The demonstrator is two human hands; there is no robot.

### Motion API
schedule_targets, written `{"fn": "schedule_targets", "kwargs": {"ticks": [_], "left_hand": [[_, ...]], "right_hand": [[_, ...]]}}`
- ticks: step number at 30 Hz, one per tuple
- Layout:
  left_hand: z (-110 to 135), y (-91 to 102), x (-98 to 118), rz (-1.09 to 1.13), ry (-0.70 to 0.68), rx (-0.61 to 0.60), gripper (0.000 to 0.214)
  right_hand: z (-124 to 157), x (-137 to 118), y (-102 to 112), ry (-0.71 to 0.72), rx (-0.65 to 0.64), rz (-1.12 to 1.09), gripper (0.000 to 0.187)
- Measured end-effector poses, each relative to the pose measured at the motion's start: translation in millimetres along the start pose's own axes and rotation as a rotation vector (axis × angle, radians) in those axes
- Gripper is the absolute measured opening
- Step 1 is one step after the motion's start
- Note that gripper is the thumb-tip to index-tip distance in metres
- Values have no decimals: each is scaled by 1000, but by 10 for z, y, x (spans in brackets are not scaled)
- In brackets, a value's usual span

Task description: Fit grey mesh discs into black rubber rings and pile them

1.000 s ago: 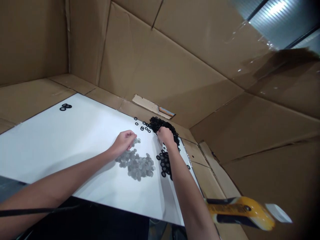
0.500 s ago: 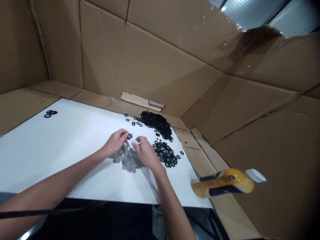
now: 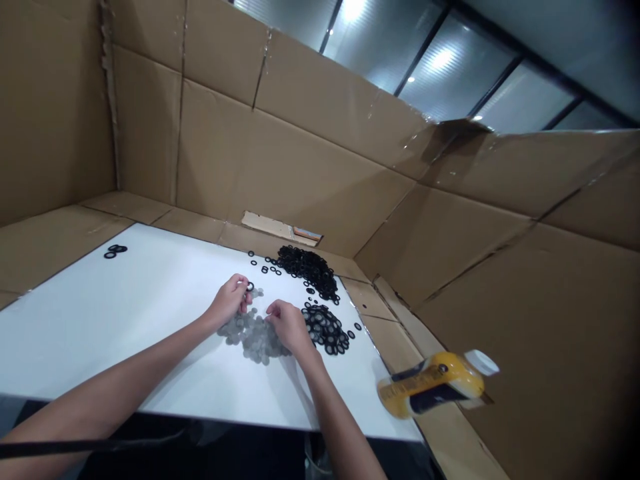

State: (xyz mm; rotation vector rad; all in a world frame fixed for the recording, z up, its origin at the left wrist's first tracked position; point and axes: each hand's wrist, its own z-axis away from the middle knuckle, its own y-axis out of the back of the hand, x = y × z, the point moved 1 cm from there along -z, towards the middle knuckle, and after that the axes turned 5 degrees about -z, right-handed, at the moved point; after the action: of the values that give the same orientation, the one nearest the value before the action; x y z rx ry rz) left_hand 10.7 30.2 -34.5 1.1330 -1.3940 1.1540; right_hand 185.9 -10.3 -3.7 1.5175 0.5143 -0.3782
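Black rubber rings and grey mesh discs lie spread across a white board [image 3: 100,333], and from where I stand the grey heap of discs [image 3: 255,337] is the easiest landmark. At the upper left edge of that heap, the person's left hand [image 3: 229,301] has its thumb and forefinger pinched narrow on a single black ring [image 3: 249,287], which sits right at the fingertips. The right hand [image 3: 288,327] rests at the heap's right edge, its fingers curled close together with their tips down among the discs. Whether they have hold of anything I cannot tell from here (the fingers hide whatever is under them).

Just right of the heap lies a smaller mound of black rings [image 3: 326,328], almost beside the right hand. Up and to the right of the heap sits a larger mound of black rings [image 3: 305,270], with loose strays trailing from it. Well to the left of the heap is a small cluster of rings [image 3: 116,251]. Cardboard walls [image 3: 280,153] rise behind it all, and a yellow bottle [image 3: 430,385] with a white cap shows well to the right.

Rings this thin are best taken with the very tips, I'd say, as the left hand has it; a wider grab would likely drag neighbours along. Low, light fingers should also keep the loose discs from sliding.
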Motion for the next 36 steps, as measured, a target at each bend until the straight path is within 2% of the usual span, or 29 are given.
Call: {"fn": "schedule_targets", "kwargs": {"ticks": [10,19,27,32,36], "left_hand": [[-32,26,-11,30,9,28,31],[-28,30,27,22,27,42,29],[3,-5,52,20,43,14,27],[18,-4,66,-10,40,8,23],[32,-8,76,-54,33,6,23]], "right_hand": [[-239,-87,74,-18,-105,-93,21],[-238,-218,136,38,-180,-32,19],[-198,-257,80,63,-170,-19,19],[-236,-222,33,70,-173,-106,15],[-304,-110,-9,55,-172,-285,13]]}}
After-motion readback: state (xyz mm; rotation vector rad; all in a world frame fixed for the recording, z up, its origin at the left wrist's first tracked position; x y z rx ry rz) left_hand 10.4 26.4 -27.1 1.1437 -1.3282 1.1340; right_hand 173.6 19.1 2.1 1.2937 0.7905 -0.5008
